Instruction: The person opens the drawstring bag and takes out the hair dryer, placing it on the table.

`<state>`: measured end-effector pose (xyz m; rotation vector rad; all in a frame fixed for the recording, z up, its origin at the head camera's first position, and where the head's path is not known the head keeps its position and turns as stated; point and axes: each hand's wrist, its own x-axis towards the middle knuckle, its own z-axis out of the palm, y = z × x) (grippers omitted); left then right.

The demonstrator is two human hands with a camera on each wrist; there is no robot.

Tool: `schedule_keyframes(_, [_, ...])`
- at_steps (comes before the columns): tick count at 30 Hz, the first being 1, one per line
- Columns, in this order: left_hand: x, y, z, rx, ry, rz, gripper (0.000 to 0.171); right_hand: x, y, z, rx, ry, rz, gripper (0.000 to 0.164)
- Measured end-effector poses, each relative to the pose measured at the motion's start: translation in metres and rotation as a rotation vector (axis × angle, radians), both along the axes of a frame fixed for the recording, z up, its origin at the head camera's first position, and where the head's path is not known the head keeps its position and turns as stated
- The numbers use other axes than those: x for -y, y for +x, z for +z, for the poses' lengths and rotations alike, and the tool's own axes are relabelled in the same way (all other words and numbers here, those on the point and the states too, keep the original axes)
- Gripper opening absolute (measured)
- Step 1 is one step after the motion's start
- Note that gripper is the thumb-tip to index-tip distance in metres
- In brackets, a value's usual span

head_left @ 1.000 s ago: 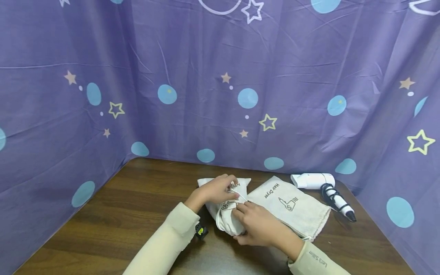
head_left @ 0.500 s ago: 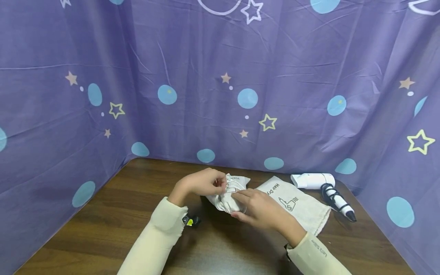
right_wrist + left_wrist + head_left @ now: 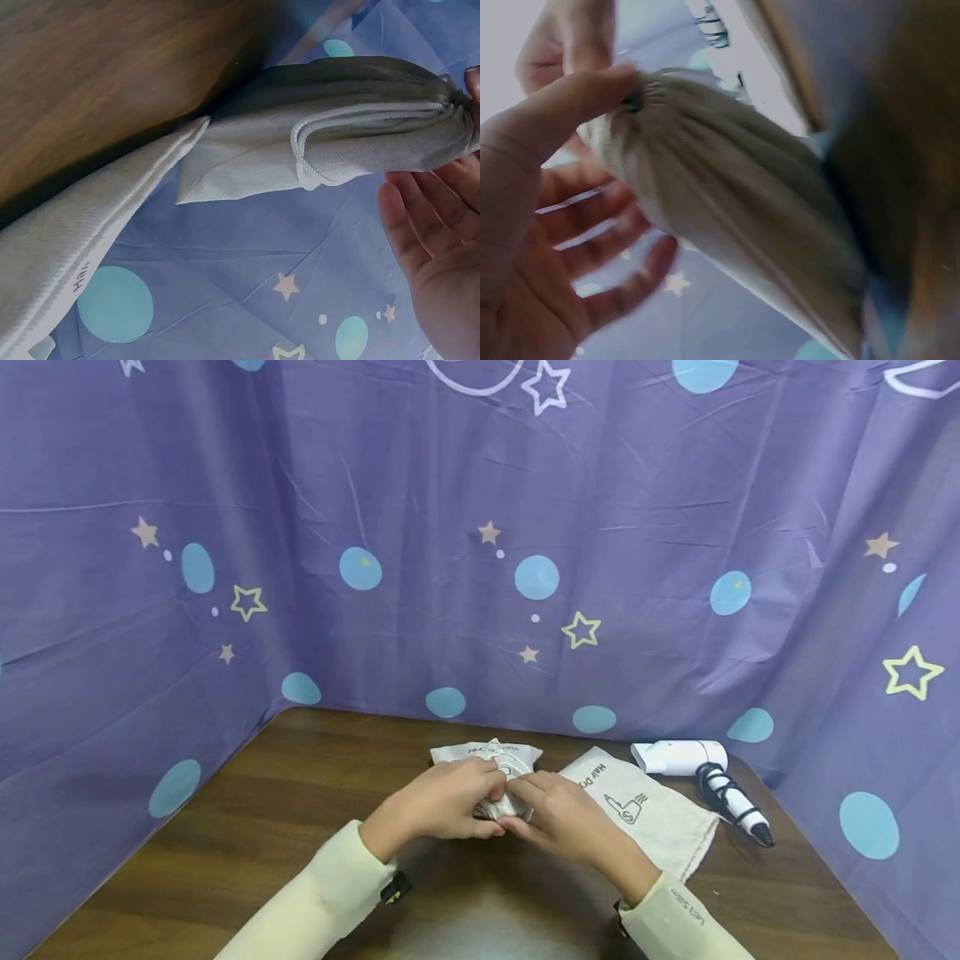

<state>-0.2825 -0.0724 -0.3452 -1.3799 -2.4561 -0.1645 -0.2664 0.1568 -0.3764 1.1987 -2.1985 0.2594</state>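
A filled off-white drawstring bag (image 3: pixel 528 754) lies toward the back middle of the table, its printed lettering partly covered. My left hand (image 3: pixel 453 797) grips its gathered mouth; in the left wrist view the thumb presses on the puckered neck with the fingers spread beneath. Opposite, my right hand (image 3: pixel 566 818) holds the same gathered end, its fingertips meeting the left ones. A white cord (image 3: pixel 300 142) loops over the bag's side in the right wrist view. The bag's contents are hidden.
A flat cloth bag (image 3: pixel 660 827) printed with a hair dryer picture lies just right of the hands. Behind it rests a white hair dryer (image 3: pixel 682 757), black cord wound round its handle. A purple patterned curtain (image 3: pixel 420 635) encloses the wooden table (image 3: pixel 315 793).
The bag's near end has shifted away from me. My left hand moved left off the bag's top, then came back to its gathered mouth beside the right hand.
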Motion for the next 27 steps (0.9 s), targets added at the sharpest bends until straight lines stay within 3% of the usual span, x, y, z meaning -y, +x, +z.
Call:
schedule_keyframes(7, [0.000,-0.005,-0.022,-0.428,0.095,-0.140,0.023,-0.004,-0.004,-0.005,-0.025,-0.058,0.031,0.045])
schedule_keyframes(12, [-0.004,-0.006,-0.026,-0.662,0.092,-0.134,0.016,-0.002,-0.003,-0.006,-0.043,-0.098,0.013,0.047])
schedule_keyframes(16, [-0.005,-0.007,-0.027,-0.707,0.069,-0.119,0.016,0.002,-0.001,-0.005,-0.052,-0.104,-0.011,0.045])
schedule_keyframes(27, [-0.005,-0.007,-0.029,-0.662,0.080,-0.106,0.023,0.002,0.003,-0.006,-0.044,-0.101,0.010,0.045])
